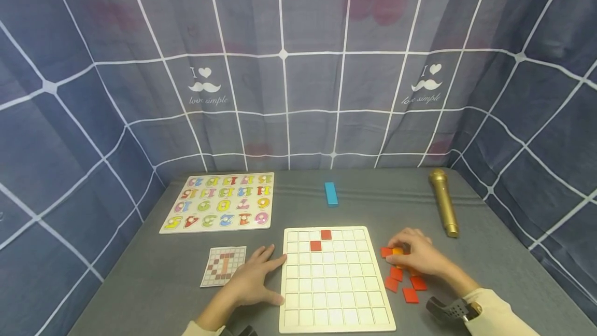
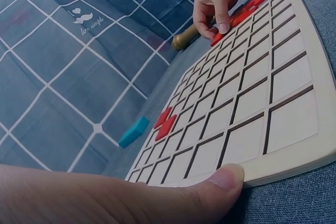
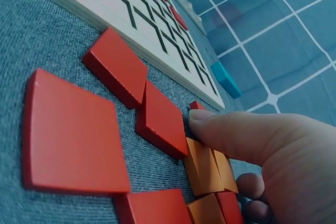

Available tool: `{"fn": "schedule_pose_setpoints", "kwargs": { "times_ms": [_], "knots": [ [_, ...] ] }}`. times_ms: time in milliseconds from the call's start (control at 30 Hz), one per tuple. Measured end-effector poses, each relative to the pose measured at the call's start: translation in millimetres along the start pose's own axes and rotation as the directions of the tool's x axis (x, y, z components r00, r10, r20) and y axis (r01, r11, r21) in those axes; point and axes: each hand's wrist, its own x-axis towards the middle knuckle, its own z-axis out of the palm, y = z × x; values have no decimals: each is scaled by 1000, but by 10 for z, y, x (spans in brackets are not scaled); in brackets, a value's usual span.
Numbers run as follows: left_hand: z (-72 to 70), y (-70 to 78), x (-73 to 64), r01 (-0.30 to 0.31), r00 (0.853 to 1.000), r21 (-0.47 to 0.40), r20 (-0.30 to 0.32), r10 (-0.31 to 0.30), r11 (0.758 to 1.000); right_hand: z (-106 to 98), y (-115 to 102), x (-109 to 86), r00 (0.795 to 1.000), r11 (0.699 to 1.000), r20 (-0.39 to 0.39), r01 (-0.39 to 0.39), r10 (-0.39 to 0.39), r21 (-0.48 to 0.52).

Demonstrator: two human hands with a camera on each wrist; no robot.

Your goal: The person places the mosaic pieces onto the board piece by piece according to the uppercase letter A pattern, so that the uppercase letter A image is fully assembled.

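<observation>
A cream gridded board (image 1: 336,287) lies on the table with two red square tiles, a near one (image 1: 315,246) and a far one (image 1: 326,235), in its upper cells. My left hand (image 1: 254,279) rests at the board's left edge, fingers spread, its thumb (image 2: 223,179) touching the rim. To the right of the board, my right hand (image 1: 417,253) reaches over a loose group of red tiles (image 1: 410,295) and orange tiles (image 3: 203,166). Its thumb and bent fingers are close around a red tile (image 2: 216,38) and an orange one; whether they pinch either is hidden.
A small pattern card (image 1: 224,266) lies left of my left hand. Behind it is a number puzzle board (image 1: 219,202). A blue block (image 1: 331,194) lies beyond the gridded board, and a gold microphone-shaped object (image 1: 445,204) at the back right. Tiled-pattern cloth (image 1: 308,87) hangs around the table.
</observation>
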Motion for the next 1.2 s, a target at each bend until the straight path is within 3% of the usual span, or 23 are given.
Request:
{"fn": "schedule_pose_setpoints", "kwargs": {
  "times_ms": [633,1200],
  "knots": [
    [-49,60,19,19,998,34,53,-20,999,-8,-1,11,999,999,-1,-46,46,-27],
    [-77,72,44,18,996,40,85,-22,999,1,-94,126,1000,1000,-17,-23,23,-17]
  ]
}}
